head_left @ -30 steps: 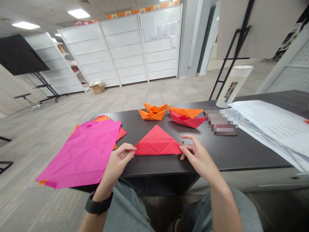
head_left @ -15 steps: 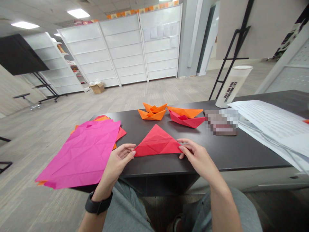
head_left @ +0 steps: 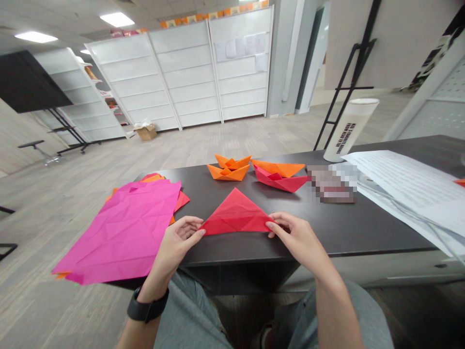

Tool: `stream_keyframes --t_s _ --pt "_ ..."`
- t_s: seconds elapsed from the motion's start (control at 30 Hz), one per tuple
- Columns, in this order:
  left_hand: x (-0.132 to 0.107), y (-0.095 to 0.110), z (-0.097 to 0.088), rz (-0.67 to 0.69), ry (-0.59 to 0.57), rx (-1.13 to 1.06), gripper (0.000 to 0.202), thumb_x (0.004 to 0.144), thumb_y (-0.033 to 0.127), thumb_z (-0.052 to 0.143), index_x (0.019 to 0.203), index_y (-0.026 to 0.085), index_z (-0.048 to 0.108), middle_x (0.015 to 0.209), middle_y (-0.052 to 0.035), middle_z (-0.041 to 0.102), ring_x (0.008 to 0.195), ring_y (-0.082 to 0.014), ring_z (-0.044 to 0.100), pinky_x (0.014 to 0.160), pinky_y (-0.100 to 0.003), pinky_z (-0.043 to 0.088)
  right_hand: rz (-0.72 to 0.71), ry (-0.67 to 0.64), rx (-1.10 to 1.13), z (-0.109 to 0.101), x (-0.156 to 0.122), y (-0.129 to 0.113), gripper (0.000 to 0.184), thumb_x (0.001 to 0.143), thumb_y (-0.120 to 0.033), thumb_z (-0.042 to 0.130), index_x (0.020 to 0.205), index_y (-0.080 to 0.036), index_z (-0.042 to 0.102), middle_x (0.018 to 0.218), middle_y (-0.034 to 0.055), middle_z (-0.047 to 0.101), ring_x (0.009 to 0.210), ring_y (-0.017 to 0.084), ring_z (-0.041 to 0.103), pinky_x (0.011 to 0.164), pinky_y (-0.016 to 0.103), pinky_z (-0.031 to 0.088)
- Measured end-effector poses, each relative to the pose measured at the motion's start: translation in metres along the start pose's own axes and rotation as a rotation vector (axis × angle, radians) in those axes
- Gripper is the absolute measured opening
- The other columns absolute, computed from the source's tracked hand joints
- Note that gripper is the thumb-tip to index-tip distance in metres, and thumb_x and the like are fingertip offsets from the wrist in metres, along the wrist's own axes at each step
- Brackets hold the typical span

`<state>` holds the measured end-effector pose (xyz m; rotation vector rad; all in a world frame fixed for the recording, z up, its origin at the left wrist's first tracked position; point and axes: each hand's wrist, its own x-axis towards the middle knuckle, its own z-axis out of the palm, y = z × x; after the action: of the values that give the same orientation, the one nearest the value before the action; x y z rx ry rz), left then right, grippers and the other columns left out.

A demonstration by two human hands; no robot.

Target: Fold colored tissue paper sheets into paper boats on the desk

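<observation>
A red folded paper (head_left: 236, 213), shaped like a triangle with a band along its lower edge, lies at the front of the dark table (head_left: 308, 237). Its left corner is pinched between the thumb and fingers of my left hand (head_left: 181, 237). At the opposite corner my right hand (head_left: 290, 235) grips the paper, thumb on top. Beyond it stand orange paper boats (head_left: 228, 172), one close behind the other. To their right a red paper boat (head_left: 279, 180) sits in front of another orange paper boat (head_left: 290, 167).
Creased magenta paper sheets (head_left: 127, 232) overhang the table's left front edge, with orange and red paper beneath. On the right are a blurred-out flat object (head_left: 332, 186), printed white sheets (head_left: 399, 179), a cable and a tall white cup (head_left: 348, 131).
My right thumb has slid slightly left and down along the paper's corner. Both hands keep their hold, and the boats stay where they were.
</observation>
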<state>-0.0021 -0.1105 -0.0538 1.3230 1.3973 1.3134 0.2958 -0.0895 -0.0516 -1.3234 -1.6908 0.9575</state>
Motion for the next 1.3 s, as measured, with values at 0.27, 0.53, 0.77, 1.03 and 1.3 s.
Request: stream_keyframes --t_s 0.27,0.53,0.77,1.03,1.3 --pt "0.0 0.001 0.0 0.023 -0.067 0.045 0.018 0.07 0.028 0.077 0.082 0.017 0.069 0.082 -0.0017 0.07 0.08 -0.0151 0.067 0.076 -0.023 0.054 -0.011 -0.003 0.051 0.001 0.001 0.006 0.019 0.091 -0.037 0.056 0.093 -0.021 0.067 0.075 0.0002 0.073 0.069 0.018 0.069 0.069 0.027 0.047" --pt "-0.003 0.006 -0.002 0.001 -0.102 0.147 0.024 0.079 0.038 0.07 0.086 0.016 0.074 0.084 -0.0062 0.076 0.08 -0.0183 0.07 0.075 -0.026 0.055 0.035 0.074 0.11 0.004 0.002 0.012 0.029 0.087 -0.036 0.062 0.112 -0.022 0.064 0.077 0.001 0.075 0.069 0.019 0.071 0.066 0.028 0.048" --pt "-0.002 0.001 -0.002 -0.026 -0.083 0.117 0.024 0.071 0.032 0.078 0.087 0.016 0.074 0.084 -0.0069 0.077 0.079 -0.0207 0.073 0.078 -0.031 0.059 0.019 0.013 0.059 0.0 0.001 0.002 0.025 0.091 -0.04 0.055 0.094 -0.02 0.069 0.071 0.0017 0.072 0.067 0.019 0.067 0.061 0.027 0.045" --pt "-0.001 0.003 0.001 -0.022 -0.128 0.112 0.023 0.069 0.031 0.079 0.085 0.017 0.07 0.083 -0.0046 0.075 0.078 -0.0187 0.072 0.076 -0.029 0.057 -0.017 -0.041 0.073 -0.001 -0.001 0.002 0.024 0.095 -0.041 0.049 0.094 -0.021 0.063 0.073 0.0017 0.072 0.06 0.016 0.059 0.054 0.025 0.039" --pt "0.0 0.009 0.002 -0.027 -0.186 0.138 0.025 0.083 0.039 0.066 0.093 0.016 0.068 0.077 -0.0026 0.073 0.074 -0.0161 0.068 0.07 -0.025 0.051 0.009 0.03 0.141 -0.001 0.0 0.004 0.031 0.094 -0.043 0.05 0.103 -0.017 0.063 0.068 0.0019 0.07 0.057 0.015 0.057 0.054 0.025 0.04"
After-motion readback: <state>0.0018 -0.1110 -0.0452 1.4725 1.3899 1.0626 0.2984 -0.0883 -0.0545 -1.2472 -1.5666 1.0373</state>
